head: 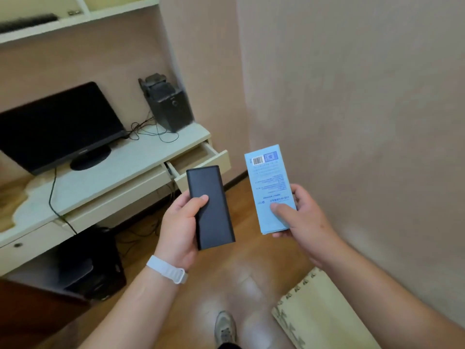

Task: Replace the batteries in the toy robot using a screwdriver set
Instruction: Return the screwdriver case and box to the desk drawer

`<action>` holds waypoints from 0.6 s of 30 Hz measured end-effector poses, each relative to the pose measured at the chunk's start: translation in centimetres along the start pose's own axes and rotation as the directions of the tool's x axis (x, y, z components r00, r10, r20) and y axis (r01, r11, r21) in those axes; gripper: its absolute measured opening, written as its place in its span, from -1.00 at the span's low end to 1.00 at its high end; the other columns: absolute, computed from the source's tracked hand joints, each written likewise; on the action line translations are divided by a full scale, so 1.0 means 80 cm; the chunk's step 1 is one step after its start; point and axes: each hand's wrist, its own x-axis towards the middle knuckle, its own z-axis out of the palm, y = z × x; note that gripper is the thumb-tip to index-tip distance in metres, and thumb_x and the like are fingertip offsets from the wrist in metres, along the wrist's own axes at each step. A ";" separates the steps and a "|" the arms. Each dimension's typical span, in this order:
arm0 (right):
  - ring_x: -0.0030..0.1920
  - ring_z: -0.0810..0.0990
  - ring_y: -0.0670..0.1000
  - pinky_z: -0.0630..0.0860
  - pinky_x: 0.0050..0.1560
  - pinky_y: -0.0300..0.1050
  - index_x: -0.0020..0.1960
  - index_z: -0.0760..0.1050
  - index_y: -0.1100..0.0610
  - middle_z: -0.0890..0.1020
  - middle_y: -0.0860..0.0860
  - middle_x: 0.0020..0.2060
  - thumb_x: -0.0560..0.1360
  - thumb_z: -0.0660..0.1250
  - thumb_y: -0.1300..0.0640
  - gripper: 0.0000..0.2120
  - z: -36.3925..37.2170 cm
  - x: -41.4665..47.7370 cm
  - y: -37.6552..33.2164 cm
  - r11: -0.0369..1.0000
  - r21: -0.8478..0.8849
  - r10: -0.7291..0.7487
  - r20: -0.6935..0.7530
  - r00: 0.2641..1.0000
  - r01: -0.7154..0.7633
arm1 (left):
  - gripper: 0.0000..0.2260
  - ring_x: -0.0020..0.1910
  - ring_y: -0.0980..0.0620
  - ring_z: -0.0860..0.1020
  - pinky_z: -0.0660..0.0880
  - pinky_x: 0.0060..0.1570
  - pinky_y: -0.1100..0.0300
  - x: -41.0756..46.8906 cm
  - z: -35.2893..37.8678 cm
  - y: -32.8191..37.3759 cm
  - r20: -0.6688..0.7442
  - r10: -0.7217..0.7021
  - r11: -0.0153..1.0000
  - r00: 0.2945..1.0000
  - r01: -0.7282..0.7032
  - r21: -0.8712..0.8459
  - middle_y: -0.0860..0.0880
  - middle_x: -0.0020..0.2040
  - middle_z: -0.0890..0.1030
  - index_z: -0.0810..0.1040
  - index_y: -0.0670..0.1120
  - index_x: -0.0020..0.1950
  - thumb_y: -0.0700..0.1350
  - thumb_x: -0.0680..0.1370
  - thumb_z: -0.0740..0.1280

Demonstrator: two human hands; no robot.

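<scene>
My left hand (180, 227) grips a flat black rectangular case (211, 207), thumb laid across its front, held upright above the floor. My right hand (302, 217) holds a light blue flat box (270, 182) with a barcode and small print on the side facing me, thumb pressed on its lower part. The two items are side by side and apart. No toy robot shows in the head view.
A cream desk (141, 157) on the left carries a dark monitor (57, 127) and a black speaker (168, 107) with cables. Its right drawer (201, 159) stands pulled open. A black box (93, 265) sits under the desk. A foam mat (317, 313) lies bottom right; wall right.
</scene>
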 end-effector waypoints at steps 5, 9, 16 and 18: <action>-0.07 0.70 -0.01 0.56 -0.30 -0.12 0.17 0.41 -0.01 0.66 -0.07 0.04 0.56 0.31 0.21 -0.76 0.042 0.054 0.008 0.999 -0.038 0.039 0.045 0.998 -0.038 | -0.82 0.04 -0.18 0.63 0.55 0.05 -0.23 0.060 -0.031 -0.004 -0.036 -0.035 0.999 0.999 0.034 -0.032 -0.14 0.08 0.68 0.64 0.02 0.13 -0.14 0.57 0.34; -0.07 0.70 0.00 0.56 -0.29 -0.12 0.17 0.42 -0.03 0.67 -0.05 0.05 0.56 0.31 0.20 -0.76 0.082 0.111 0.009 0.996 -0.064 0.065 0.003 0.998 -0.064 | -0.83 -0.04 -0.15 0.64 0.59 -0.03 -0.16 0.130 -0.055 0.007 0.003 -0.060 0.995 0.998 0.060 -0.085 -0.16 0.07 0.68 0.64 0.00 0.12 -0.15 0.57 0.33; -0.08 0.70 -0.01 0.57 -0.30 -0.12 0.20 0.41 0.00 0.67 -0.06 0.05 0.55 0.30 0.22 -0.74 0.176 0.220 -0.010 0.990 -0.128 0.051 -0.030 0.998 -0.055 | -0.83 -0.04 -0.15 0.64 0.59 -0.04 -0.15 0.265 -0.117 0.057 0.033 -0.069 0.989 0.997 0.073 -0.128 -0.17 0.07 0.68 0.62 -0.03 0.14 -0.15 0.58 0.33; -0.07 0.70 -0.01 0.57 -0.30 -0.11 0.19 0.41 0.00 0.66 -0.05 0.06 0.55 0.31 0.21 -0.74 0.205 0.246 -0.011 0.989 -0.139 0.045 -0.027 0.999 -0.048 | -0.85 -0.07 -0.12 0.64 0.58 -0.07 -0.08 0.297 -0.136 0.070 0.031 -0.062 0.989 0.998 0.066 -0.130 -0.14 0.04 0.70 0.63 -0.01 0.12 -0.15 0.58 0.33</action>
